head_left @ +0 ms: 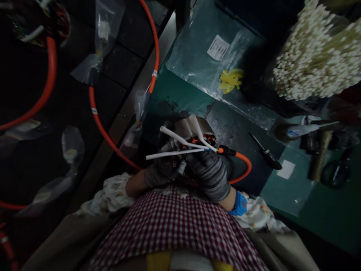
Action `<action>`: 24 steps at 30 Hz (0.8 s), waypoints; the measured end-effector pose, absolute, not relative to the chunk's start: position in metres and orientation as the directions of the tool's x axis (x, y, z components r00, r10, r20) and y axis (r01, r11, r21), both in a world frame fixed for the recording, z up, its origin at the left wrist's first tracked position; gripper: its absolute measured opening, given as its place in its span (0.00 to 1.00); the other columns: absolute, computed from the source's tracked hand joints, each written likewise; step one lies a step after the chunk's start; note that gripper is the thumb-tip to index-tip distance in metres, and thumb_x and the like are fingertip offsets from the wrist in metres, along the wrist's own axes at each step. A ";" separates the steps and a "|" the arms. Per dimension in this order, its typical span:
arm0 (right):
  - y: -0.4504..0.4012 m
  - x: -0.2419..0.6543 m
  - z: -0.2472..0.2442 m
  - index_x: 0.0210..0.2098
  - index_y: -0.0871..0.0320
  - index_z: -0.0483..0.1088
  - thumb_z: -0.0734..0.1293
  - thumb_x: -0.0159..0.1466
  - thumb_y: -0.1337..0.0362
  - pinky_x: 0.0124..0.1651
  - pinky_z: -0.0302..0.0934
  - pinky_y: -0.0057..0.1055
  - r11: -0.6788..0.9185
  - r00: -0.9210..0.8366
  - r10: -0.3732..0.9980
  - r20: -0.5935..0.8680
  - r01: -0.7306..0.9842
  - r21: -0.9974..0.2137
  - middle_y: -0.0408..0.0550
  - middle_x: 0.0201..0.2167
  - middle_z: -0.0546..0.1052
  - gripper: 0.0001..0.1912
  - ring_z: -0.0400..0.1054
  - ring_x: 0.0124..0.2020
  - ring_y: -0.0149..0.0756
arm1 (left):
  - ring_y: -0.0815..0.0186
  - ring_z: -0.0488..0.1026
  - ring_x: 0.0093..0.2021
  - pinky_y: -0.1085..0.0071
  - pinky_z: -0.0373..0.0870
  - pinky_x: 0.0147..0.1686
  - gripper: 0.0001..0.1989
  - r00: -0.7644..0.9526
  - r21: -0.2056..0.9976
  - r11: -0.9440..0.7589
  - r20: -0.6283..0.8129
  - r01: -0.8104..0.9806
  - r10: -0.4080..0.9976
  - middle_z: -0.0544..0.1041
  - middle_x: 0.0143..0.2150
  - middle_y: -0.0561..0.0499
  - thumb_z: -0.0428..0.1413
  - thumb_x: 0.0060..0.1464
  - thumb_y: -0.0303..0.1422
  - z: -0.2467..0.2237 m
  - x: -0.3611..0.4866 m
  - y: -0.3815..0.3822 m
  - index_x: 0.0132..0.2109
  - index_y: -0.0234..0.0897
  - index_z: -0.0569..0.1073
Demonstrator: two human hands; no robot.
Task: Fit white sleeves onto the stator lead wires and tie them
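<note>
I locate the round metal part with exposed copper windings [187, 128] near the front edge of the green desk [324, 222], directly ahead of the wearer's torso. Three white tubular sleeves [175, 153] extend from its near side towards the left; at their right-hand ends, coloured wires join the orange cable with a black collar [244, 162], which loops to the right. The left hand [159, 174], in a grey knit glove, is partly closed at the part's near left side; I cannot tell what its fingertips grip. The right hand [211, 175], in a striped grey glove, has its fingers bent at the wire junction; its exact hold is hidden. Handling, by my estimate: the metal body is rigid and fairly heavy, possibly slippery under knit fabric; the cable is springy, the sleeves light and flexible, the windings vulnerable to scraping. Recommended hold: support the body by its outer metal wall and steady the cable at the collar, keeping fingertips off the copper. A black-handled screwdriver [270, 160] lies to the right; yellow strips [231, 81] lie beyond on clear plastic sheeting [191, 56].
</note>
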State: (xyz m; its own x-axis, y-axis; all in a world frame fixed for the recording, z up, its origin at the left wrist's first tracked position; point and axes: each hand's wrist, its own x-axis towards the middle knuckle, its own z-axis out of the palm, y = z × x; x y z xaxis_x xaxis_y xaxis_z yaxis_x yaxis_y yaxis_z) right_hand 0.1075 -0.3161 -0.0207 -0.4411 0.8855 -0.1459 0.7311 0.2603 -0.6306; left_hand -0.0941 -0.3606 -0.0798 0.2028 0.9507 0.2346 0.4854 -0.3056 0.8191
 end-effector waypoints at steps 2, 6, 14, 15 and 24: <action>-0.318 0.111 -0.020 0.44 0.52 0.88 0.69 0.79 0.58 0.47 0.85 0.48 0.219 -0.397 0.908 -0.135 0.724 -0.654 0.55 0.42 0.88 0.14 0.85 0.44 0.52 | 0.44 0.75 0.75 0.42 0.79 0.74 0.47 0.174 0.789 -0.358 0.314 0.499 0.933 0.72 0.78 0.42 0.57 0.74 0.39 -0.078 -0.091 -0.355 0.87 0.60 0.39; -0.324 0.137 -0.015 0.47 0.43 0.89 0.71 0.78 0.59 0.51 0.84 0.49 0.270 -0.423 0.904 -0.070 0.688 -0.674 0.49 0.40 0.87 0.10 0.84 0.43 0.49 | 0.49 0.83 0.66 0.48 0.88 0.64 0.40 0.097 0.758 -0.414 0.427 0.504 0.899 0.79 0.71 0.43 0.55 0.76 0.41 -0.071 -0.083 -0.343 0.86 0.57 0.47; -0.308 0.145 -0.023 0.63 0.47 0.82 0.76 0.72 0.44 0.73 0.67 0.71 0.261 -0.262 0.964 0.053 0.881 -0.395 0.62 0.66 0.80 0.24 0.64 0.77 0.70 | 0.38 0.62 0.83 0.30 0.62 0.82 0.41 0.102 0.749 -0.431 0.443 0.504 0.891 0.69 0.79 0.40 0.55 0.74 0.39 -0.051 -0.072 -0.333 0.86 0.53 0.49; -0.305 0.144 -0.024 0.65 0.49 0.81 0.75 0.72 0.44 0.73 0.66 0.71 0.257 -0.269 0.963 0.027 0.879 -0.402 0.64 0.69 0.78 0.27 0.62 0.78 0.71 | 0.37 0.58 0.85 0.29 0.60 0.82 0.42 0.126 0.747 -0.427 0.426 0.509 0.896 0.64 0.82 0.40 0.55 0.73 0.38 -0.047 -0.073 -0.331 0.86 0.55 0.48; -0.291 0.167 -0.044 0.61 0.48 0.82 0.81 0.67 0.46 0.73 0.67 0.70 0.396 -0.413 0.904 0.108 0.717 -0.574 0.60 0.72 0.74 0.27 0.67 0.74 0.70 | 0.35 0.56 0.85 0.30 0.65 0.80 0.37 0.244 0.741 -0.494 0.429 0.455 0.869 0.63 0.82 0.37 0.59 0.74 0.35 -0.039 -0.085 -0.321 0.82 0.48 0.56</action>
State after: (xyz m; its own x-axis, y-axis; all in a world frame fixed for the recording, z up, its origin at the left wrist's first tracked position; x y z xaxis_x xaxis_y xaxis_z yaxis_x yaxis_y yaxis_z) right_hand 0.1669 -0.2914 -0.0442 -0.4131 0.9042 0.1082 0.7166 0.3961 -0.5741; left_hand -0.0848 -0.3209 -0.0388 0.2442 0.8695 0.4294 0.4550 -0.4938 0.7410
